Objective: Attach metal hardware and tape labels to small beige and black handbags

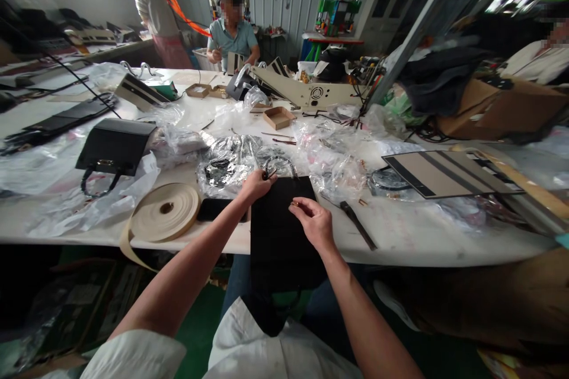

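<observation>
A black bag panel hangs over the front table edge, its lower part at my lap. A curved black handle rises from its top edge. My left hand is closed at the panel's upper left corner, fingers around the handle's left end. Over the panel's right side, my right hand pinches a small gold-coloured metal piece between thumb and fingertips. Its exact shape is too small to make out. Right of that hand lies a dark flat tool.
Left are a tan tape roll, a dark phone and a finished-looking black handbag. Clear plastic wrap and a small cardboard box lie beyond. Striped panels rest right. A co-worker sits opposite.
</observation>
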`<move>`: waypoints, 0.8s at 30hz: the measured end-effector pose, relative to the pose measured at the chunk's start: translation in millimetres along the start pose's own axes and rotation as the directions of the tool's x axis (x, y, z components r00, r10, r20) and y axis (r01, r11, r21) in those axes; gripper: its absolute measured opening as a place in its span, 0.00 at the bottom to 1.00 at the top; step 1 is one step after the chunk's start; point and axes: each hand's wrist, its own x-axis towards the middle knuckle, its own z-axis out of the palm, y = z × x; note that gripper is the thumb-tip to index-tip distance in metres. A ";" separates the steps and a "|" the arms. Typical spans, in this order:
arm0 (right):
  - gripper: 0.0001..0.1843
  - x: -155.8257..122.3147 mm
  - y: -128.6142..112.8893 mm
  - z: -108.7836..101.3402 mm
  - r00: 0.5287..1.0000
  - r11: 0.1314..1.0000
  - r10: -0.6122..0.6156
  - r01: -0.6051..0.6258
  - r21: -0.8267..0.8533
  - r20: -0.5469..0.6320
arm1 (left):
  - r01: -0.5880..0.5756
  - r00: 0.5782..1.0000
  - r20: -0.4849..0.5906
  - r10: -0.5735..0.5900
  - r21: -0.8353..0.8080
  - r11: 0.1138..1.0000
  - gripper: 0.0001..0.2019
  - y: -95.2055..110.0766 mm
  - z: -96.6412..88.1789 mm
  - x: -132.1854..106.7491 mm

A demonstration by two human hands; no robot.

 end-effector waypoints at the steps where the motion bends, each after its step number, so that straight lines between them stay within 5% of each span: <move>1: 0.20 0.0 0.6 -0.6 1.000 1.000 -0.025 0.025 -0.004 -0.008 | 0.009 1.000 0.007 -0.009 -0.015 1.000 0.18 1.3 -1.0 -1.3; 5: 0.20 -0.9 0.5 -3.4 0.991 0.991 -0.133 0.133 0.008 0.018 | -0.017 1.000 0.007 0.017 -0.043 0.999 0.16 10.8 -9.2 -8.1; 9: 0.25 0.7 -1.9 -8.1 0.999 0.990 -0.042 0.038 0.139 0.030 | -0.092 0.996 -0.006 0.094 -0.283 0.955 0.14 23.0 -20.1 -18.0; 15: 0.31 11.4 -10.7 -17.3 0.979 0.932 0.179 -0.200 0.303 0.096 | 0.062 0.996 -0.021 -0.091 -0.587 0.807 0.23 18.5 -20.0 -33.1; 24: 0.30 17.8 -13.2 -17.8 0.951 0.877 0.258 -0.304 0.371 0.170 | 0.200 0.967 0.024 -0.252 -0.683 0.702 0.24 -4.2 -11.4 -33.8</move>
